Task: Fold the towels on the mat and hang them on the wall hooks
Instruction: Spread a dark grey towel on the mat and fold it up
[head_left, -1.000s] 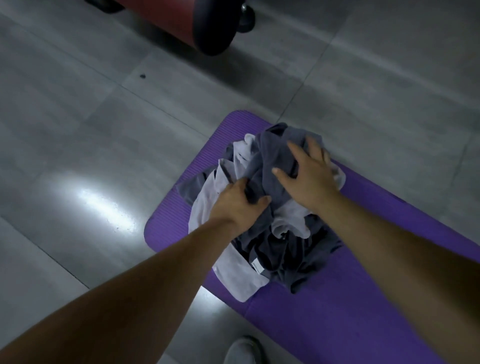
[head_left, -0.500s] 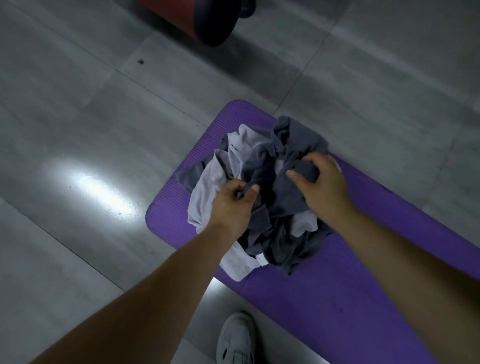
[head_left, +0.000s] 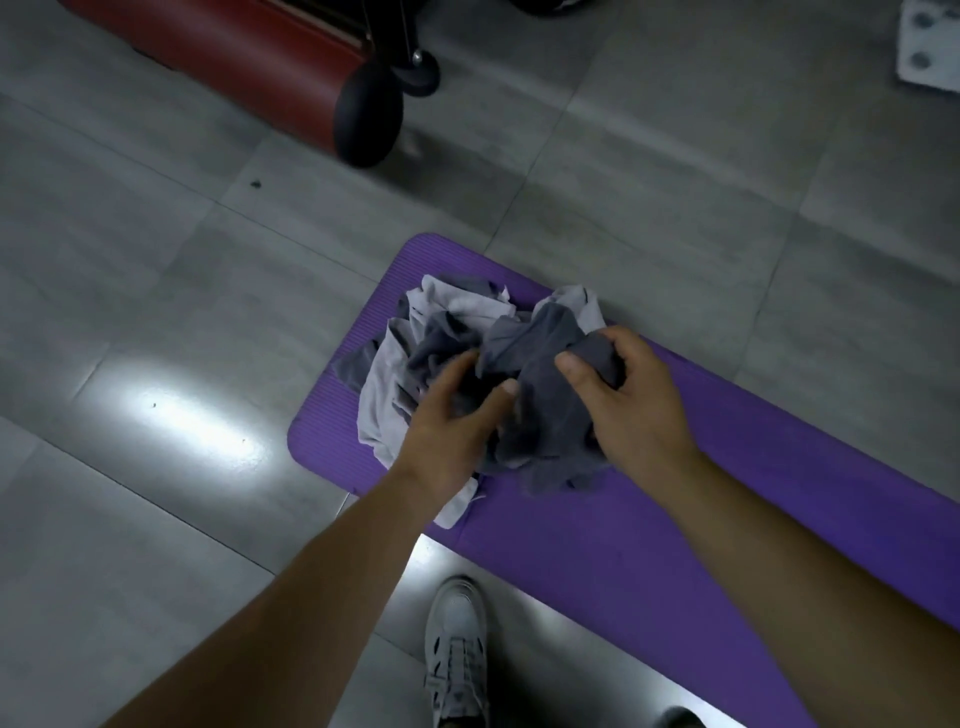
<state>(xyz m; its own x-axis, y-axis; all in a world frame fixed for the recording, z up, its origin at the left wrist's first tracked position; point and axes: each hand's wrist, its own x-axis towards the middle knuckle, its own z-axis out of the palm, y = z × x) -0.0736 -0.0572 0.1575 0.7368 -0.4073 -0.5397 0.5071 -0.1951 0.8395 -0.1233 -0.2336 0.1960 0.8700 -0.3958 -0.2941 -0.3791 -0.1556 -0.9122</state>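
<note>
Fingers (head_left: 618, 345) of right hand (head_left: 631, 402) clenched on a bunch of dark grey towel (head_left: 545, 364), thumb pressed into the cloth from the near side. Left hand (head_left: 449, 421) spread low over the heap, fingers curled down into the folds with thumb out toward the dark grey towel; probably pinching cloth, though motion blur hides the fingertips, so grasp not certain. Heap of towels crumpled, unfolded, dark grey tangled with light grey towel (head_left: 387, 384), lying on the near-left end of purple mat (head_left: 675, 519). Light grey cloth spilling toward the mat's left edge and near corner. Mat flat on grey tiled floor (head_left: 156, 291), running off toward lower right. White shoe (head_left: 457, 654) on the floor just below the mat's near edge, between the two bare forearms. Red padded roll (head_left: 234, 57) with black end cap and a small caster at top, well apart from the mat.
</note>
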